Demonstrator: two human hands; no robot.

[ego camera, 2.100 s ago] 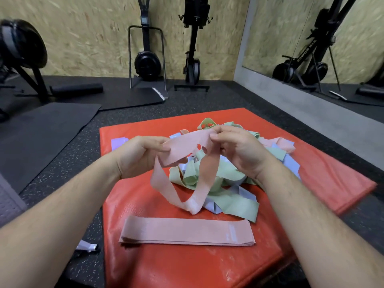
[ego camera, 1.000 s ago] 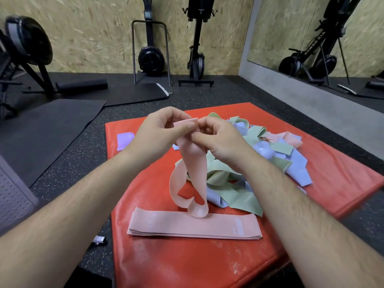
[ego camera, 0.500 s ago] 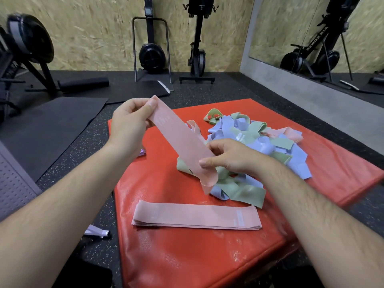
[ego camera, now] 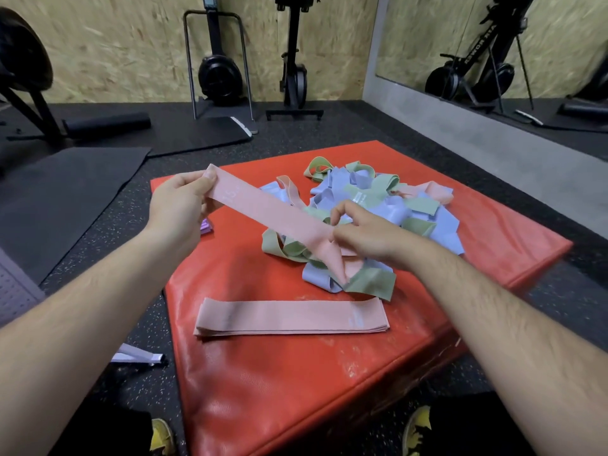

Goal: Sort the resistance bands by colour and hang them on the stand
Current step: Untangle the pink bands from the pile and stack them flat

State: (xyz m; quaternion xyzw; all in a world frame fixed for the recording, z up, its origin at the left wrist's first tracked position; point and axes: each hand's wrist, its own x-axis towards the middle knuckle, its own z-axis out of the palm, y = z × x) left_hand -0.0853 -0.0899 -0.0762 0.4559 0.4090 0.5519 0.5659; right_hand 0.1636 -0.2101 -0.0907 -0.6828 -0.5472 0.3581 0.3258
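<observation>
A pink resistance band (ego camera: 268, 210) is stretched flat between my hands above the red mat (ego camera: 345, 373). My left hand (ego camera: 177, 209) pinches its upper left end, and my right hand (ego camera: 365, 232) pinches its lower right end, where the band folds downward. Behind it lies a tangled pile of green, lilac and pink bands (ego camera: 378, 209). A flat stack of pink bands (ego camera: 291, 315) lies near the mat's front edge. No stand is in view.
A purple band (ego camera: 206, 227) peeks out by the mat's left edge, and a lilac one (ego camera: 138, 355) lies on the black floor to the left. Gym machines (ego camera: 218, 70) stand along the wooden back wall. A mirror (ego camera: 493, 51) is at the right.
My hands have pulled apart, the left going up and left, the right down and right. The pink band, earlier bunched and hanging in a loop, is now drawn out flat between them.
</observation>
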